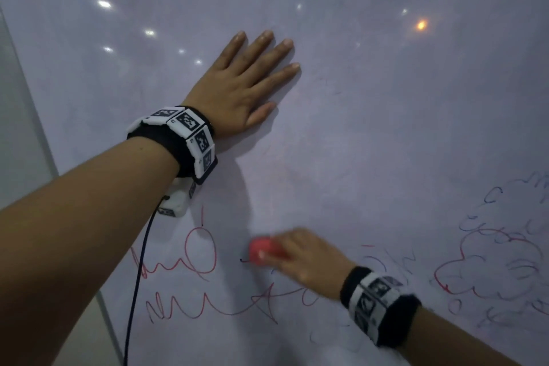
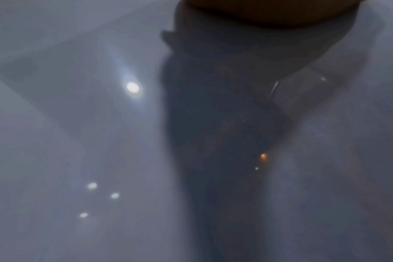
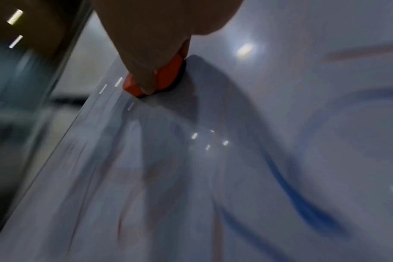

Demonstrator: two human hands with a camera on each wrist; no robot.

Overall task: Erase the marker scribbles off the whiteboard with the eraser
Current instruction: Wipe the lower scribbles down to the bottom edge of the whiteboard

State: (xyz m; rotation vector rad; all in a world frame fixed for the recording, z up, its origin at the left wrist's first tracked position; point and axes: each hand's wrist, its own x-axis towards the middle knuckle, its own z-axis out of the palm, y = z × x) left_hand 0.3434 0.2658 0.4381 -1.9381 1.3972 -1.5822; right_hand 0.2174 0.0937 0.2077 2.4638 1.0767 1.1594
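Gripping the red eraser (image 1: 265, 250) flat against the whiteboard (image 1: 386, 128), the right hand (image 1: 309, 261) had its fingers (image 3: 146, 83) clamped over the eraser's back. Red scribbles (image 1: 205, 253) lay just beside it at nine o'clock, more at three, nearer this hand. The left hand (image 1: 240, 89) rested on the board at twelve, fingers straight and apart.

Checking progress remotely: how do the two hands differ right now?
The left hand lies flat, fingers spread, on bare upper white whiteboard; the right hand grips the red block eraser, low among red and blue marker scribbles. Left looks sharp, right motion-blurred. Both wear tagged wristbands.
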